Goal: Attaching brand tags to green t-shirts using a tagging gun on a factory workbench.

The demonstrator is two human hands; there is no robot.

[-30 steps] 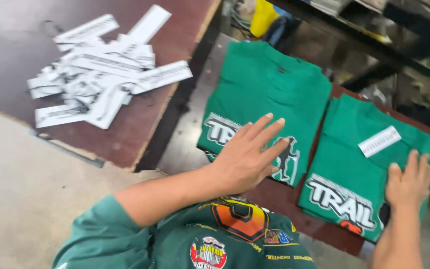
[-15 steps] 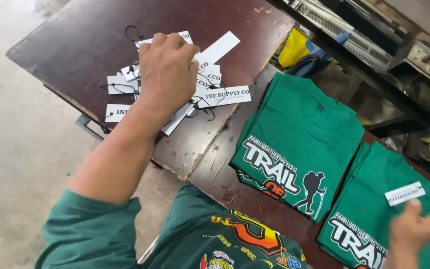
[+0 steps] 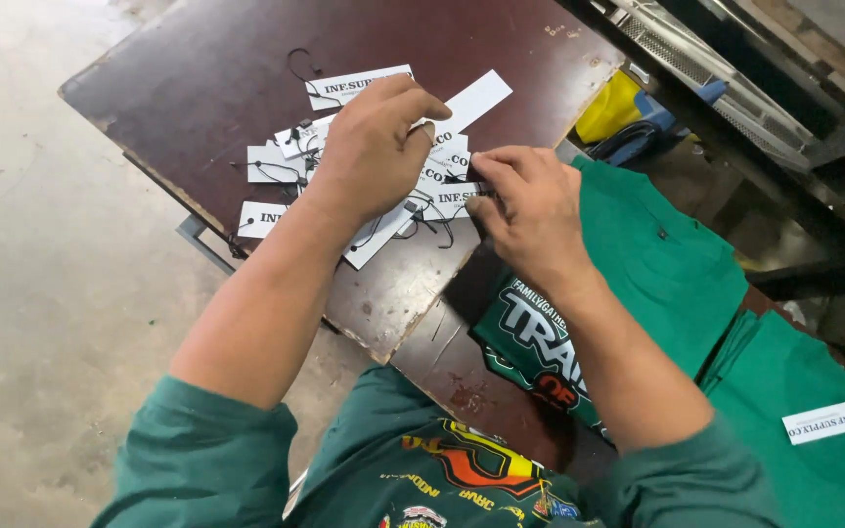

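Left hand (image 3: 369,147) lies curled on tags (image 3: 276,164) mid-surface (image 3: 198,78); its grip unclear. Right hand (image 3: 530,210) pinches a tag (image 3: 452,198) at the surface's right edge.

Dark brown worn surface (image 3: 198,68), bearing a loose heap of white hang tags (image 3: 344,88) with black strings; lower right, folded green shirts (image 3: 677,264), one tagged.

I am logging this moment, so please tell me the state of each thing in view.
Left hand: resting on the pile of white paper hang tags.
Right hand: pinching one tag from the pile's edge.
Near folded green printed shirt: folded flat, no tag on top.
Far folded green shirt: folded, white tag lying on it.
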